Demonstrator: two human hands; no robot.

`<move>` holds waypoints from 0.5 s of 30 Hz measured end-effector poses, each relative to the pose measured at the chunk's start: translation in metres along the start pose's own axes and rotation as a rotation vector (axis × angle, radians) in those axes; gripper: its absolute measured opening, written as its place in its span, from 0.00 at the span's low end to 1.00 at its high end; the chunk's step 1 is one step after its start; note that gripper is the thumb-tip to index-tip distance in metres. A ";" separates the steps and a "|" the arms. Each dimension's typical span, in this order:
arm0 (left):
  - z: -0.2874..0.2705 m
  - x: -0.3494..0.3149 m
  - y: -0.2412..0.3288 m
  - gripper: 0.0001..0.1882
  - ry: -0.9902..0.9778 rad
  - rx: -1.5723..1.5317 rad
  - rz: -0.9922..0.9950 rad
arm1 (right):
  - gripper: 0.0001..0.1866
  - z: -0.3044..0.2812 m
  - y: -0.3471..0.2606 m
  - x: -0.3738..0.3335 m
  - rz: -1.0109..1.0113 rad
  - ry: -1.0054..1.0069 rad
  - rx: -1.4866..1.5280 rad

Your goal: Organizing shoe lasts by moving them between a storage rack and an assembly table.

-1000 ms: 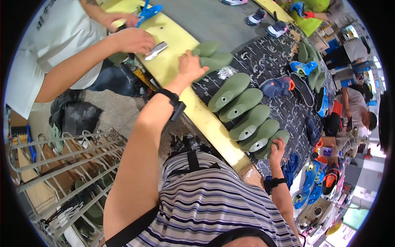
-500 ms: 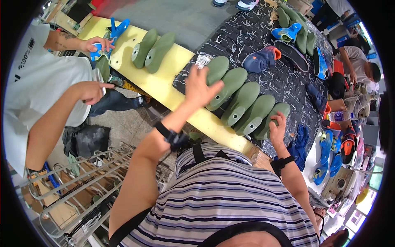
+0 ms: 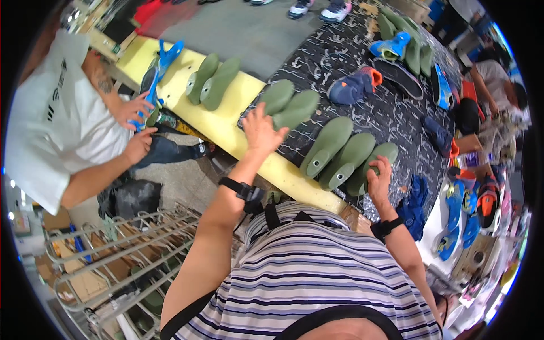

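Note:
Several green shoe lasts lie along the near edge of the table. My left hand (image 3: 260, 133) holds the heel ends of two of them, the left last (image 3: 277, 95) and its neighbour (image 3: 297, 110), between thumb and fingers. To their right lie a last with a metal-ringed hole (image 3: 331, 141) and another like it (image 3: 352, 158). At the right end of the row, my right hand (image 3: 380, 175) has its curled fingers on the outer last (image 3: 385, 152); part of that last is hidden by the hand.
A co-worker (image 3: 85, 130) at the left handles a blue shoe upper (image 3: 150, 90). Two more lasts (image 3: 218, 82) stand on the yellow board (image 3: 175, 107). A navy shoe (image 3: 352, 86) and blue uppers lie farther back on the dark patterned cover (image 3: 306, 62). A metal rack (image 3: 122, 255) stands lower left.
My left hand has shifted two lasts leftward, opening a gap to the other three. My right hand stays at the outer last. The co-worker's second hand has moved to the blue upper.

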State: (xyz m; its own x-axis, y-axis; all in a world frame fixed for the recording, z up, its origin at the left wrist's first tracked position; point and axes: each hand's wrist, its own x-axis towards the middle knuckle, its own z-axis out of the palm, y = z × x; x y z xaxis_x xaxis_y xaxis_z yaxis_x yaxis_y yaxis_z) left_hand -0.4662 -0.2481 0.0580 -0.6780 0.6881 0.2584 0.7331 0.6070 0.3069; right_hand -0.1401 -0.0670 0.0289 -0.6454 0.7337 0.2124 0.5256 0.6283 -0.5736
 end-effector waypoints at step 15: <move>-0.004 -0.009 0.057 0.34 -0.054 -0.472 0.344 | 0.14 0.006 -0.007 0.003 0.243 0.145 0.155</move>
State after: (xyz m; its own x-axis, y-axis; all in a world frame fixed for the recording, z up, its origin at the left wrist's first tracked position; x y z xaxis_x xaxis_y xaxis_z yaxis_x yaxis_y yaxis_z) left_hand -0.4184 -0.2213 0.0773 -0.3925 0.8410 0.3723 0.7984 0.1107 0.5918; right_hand -0.1491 -0.0710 0.0287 -0.4199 0.8935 0.1589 0.5566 0.3919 -0.7325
